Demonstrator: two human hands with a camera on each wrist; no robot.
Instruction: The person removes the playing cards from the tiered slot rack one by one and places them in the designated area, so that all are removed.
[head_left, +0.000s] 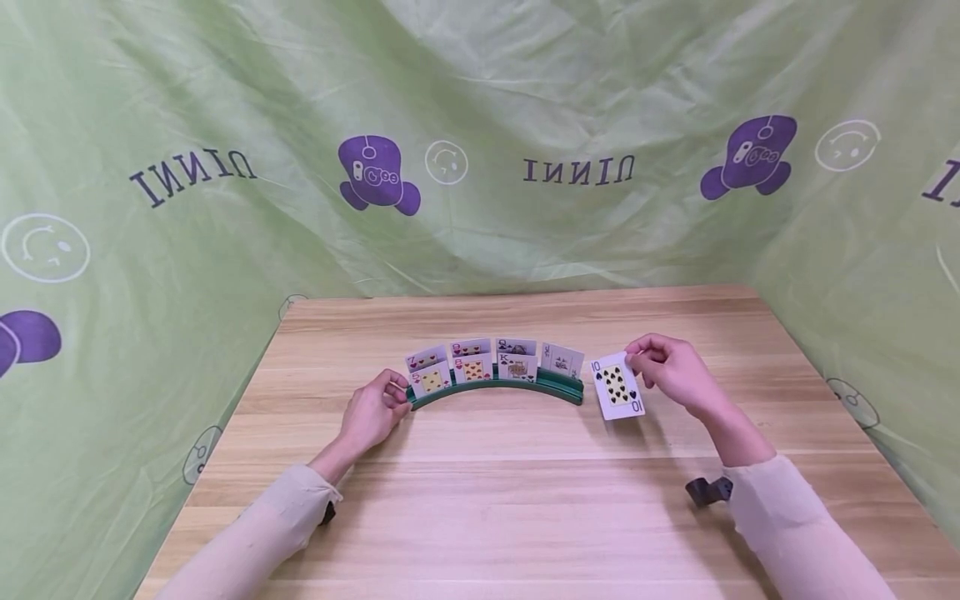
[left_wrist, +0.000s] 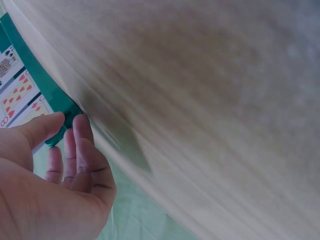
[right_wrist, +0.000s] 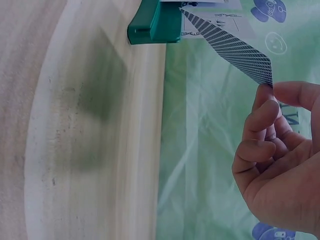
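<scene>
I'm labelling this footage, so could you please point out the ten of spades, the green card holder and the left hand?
Ten of spades (head_left: 617, 387): head view, middle of its face.
Green card holder (left_wrist: 42, 78): left wrist view, its front side.
Left hand (head_left: 371, 413): head view, back of it.

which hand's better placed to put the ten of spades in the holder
Likely the right hand: it pinches the ten of spades near the green holder; the left hand grips its left end.

Eight playing cards (head_left: 517, 367), one green rack (head_left: 487, 384), one table (head_left: 510, 500)
</scene>
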